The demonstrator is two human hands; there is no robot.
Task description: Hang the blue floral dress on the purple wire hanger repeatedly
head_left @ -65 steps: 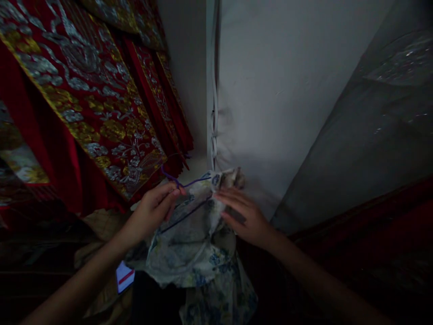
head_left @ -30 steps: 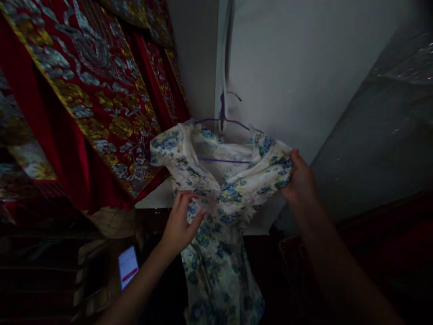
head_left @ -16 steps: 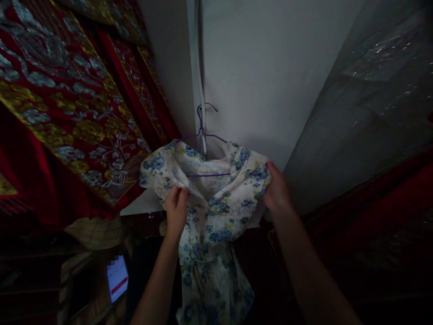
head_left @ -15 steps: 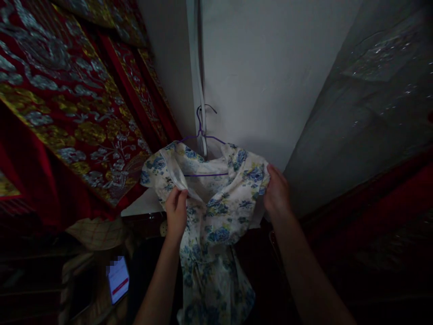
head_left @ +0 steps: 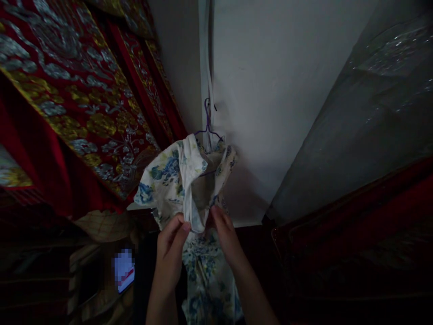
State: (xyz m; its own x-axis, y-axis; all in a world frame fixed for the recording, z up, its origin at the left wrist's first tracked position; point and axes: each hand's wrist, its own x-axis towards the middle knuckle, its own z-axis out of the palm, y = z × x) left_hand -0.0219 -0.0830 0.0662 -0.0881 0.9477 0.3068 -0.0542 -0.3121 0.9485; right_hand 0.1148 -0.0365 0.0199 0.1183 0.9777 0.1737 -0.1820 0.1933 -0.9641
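Note:
A white dress [head_left: 165, 174] with blue flowers and a little yellow hangs from a thin purple hanger [head_left: 207, 122] against the wall. Its neckline gapes toward me, and the dress is turned so that one sleeve faces left. My left hand [head_left: 172, 237] pinches the left edge of the neckline low down. Opposite it, my right hand [head_left: 225, 230] has its fingers closed at the right edge of the neckline; those fingertips are partly hidden by the cloth. The lower part of the dress falls between my forearms.
Red cloth embroidered in gold and silver [head_left: 101, 99] hangs on the left. A white strap [head_left: 208, 54] runs down the wall above the hanger. Translucent plastic sheeting [head_left: 355, 122] covers the right side. A lit phone [head_left: 124, 271] lies lower left, near a checked cloth [head_left: 104, 225].
My right hand has left the right sleeve and come in to the neckline. My left hand has moved lower. The dress has swivelled, and its neckline is pulled toward me.

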